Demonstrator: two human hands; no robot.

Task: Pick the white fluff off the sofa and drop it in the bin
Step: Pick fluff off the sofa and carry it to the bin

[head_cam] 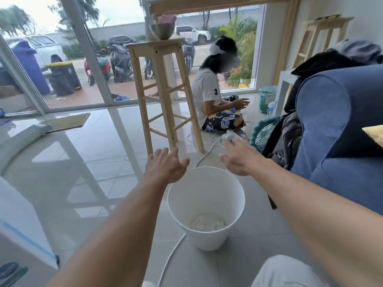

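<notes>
A white bin (207, 181) stands on the tiled floor in front of me, with a heap of white fluff (207, 222) at its bottom. My left hand (165, 165) hovers over the bin's far left rim, fingers spread, palm down, holding nothing. My right hand (241, 157) is stretched out past the far right rim, fingers apart and also empty. The blue sofa (339, 125) fills the right side of the view. I see no fluff on the visible part of it.
A tall wooden stool (163, 96) stands beyond the bin, with a person (215, 100) sitting on the floor behind it. A white cable (172, 253) runs past the bin. A teal fan (263, 133) and dark bags (290, 137) sit beside the sofa arm.
</notes>
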